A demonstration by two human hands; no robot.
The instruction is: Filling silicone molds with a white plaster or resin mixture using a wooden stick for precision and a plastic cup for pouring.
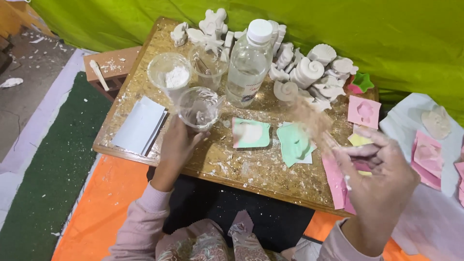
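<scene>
Low board table [270,180], speckled gold top, near edge running from lower left to right just above the person's lap; left edge beside a green mat [48,183], orange sheet [106,203] below it; bare board lies between the near edge and the moulds, the widest open stretch on the table.

Left hand [176,145]: forearm in pink sleeve rising from lower left; fingers wrapped round the base of a clear plastic cup [199,108] smeared with white paste, cup upright, near the left-centre of the table.

Right hand [382,169]: raised over the table's right edge, blurred; fingers curled closed on a thin stick [333,145] that slants up-left, its far end lost in blur above the green mould [294,144].

Behind the held cup: a cup of white powder [170,72]; a second clear cup [209,63]; a clear water bottle with white cap [249,63]; a crowded row of white plaster shell casts [309,72] along the far edge.

Further items: green and pink mould [251,133] at centre; white card stack [141,124] at left; pink moulds [365,111] at right edge; white cloth [430,217] off the table, right, bearing more pink moulds.
</scene>
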